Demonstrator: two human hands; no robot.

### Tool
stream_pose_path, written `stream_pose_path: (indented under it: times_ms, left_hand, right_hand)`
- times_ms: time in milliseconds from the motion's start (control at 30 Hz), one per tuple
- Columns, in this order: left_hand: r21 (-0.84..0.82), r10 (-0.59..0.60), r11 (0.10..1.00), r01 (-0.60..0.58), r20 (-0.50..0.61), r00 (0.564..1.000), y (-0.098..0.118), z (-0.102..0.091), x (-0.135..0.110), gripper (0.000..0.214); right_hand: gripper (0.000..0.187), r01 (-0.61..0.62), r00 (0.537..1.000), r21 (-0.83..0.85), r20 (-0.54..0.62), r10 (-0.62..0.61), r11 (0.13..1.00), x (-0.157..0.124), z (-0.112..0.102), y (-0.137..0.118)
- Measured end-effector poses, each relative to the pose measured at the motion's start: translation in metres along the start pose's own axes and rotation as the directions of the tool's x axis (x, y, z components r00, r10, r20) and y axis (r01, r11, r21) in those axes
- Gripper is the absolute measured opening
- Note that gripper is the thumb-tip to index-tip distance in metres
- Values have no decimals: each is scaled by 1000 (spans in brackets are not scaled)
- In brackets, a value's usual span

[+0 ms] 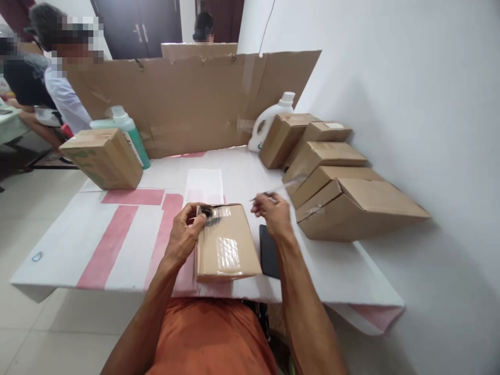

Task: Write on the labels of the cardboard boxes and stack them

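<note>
A cardboard box (222, 237) with glossy clear tape stands on the table in front of me. My left hand (186, 229) grips its far left corner, thumb on top and fingers round the side. By that thumb is a dark patch (207, 211), a hole or black tuft, I cannot tell which, with a grey-black smudge beside it. To the right of the box, my right hand (273, 211) is raised, its fingers pinching a thin, dark, pen-like stick (255, 198). Partly under the right forearm lies a black phone-like slab (269, 252).
Several cardboard boxes (328, 203) line the right side by the wall, a white jug (269, 122) behind them. Another box (103, 159) and a green bottle (135, 138) stand at left. A cardboard panel (187, 104) closes the back. People (70, 88) sit beyond.
</note>
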State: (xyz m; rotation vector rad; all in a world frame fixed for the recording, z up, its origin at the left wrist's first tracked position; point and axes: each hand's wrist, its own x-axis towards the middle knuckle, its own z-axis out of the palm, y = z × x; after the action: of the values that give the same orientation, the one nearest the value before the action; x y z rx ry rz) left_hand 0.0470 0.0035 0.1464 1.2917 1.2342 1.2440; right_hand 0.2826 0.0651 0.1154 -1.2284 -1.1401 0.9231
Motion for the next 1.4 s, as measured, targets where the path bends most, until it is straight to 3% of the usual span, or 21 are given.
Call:
stream_pose_path:
  times_ms: [67,100,167,233,300,400,600,1200,1400]
  left_hand:
    - [-9,-5,1000,5,-1,1000,0,1,1,23]
    - [-14,-8,1000,8,-3,1000,-1,1,2,23]
    - [-21,-5,1000,5,-1,1000,-1,2,4,22]
    - [-22,7,1000,-7,5,1000,-2,2,4,22]
    - [-23,19,1000,-18,18,1000,-2,1,3,23]
    - [-29,23,999,-21,85,996,-1,-2,-3,31]
    - [-13,38,999,-36,236,971,1,-7,-17,74]
    - [-63,26,998,-13,203,979,1,-7,-18,69]
    - [-60,33,998,-21,203,979,-1,-6,-19,71]
  right_hand:
    - [22,29,999,168,-26,-25,985,-10,5,-39]
    - [22,31,999,242,17,-36,970,-17,11,-58]
    - [22,-25,981,304,189,-35,952,-31,25,-88]
    - [22,-88,941,295,337,-17,951,-43,40,-102]
    - [23,-99,921,244,389,-4,965,-49,51,-100]
    - [22,-41,928,146,372,-17,988,-49,54,-88]
    - [23,-46,910,63,414,16,997,-51,52,-88]
    - [16,54,871,-75,491,-10,996,-57,53,-91]
    - [13,79,939,-75,341,-49,994,-57,51,-86]
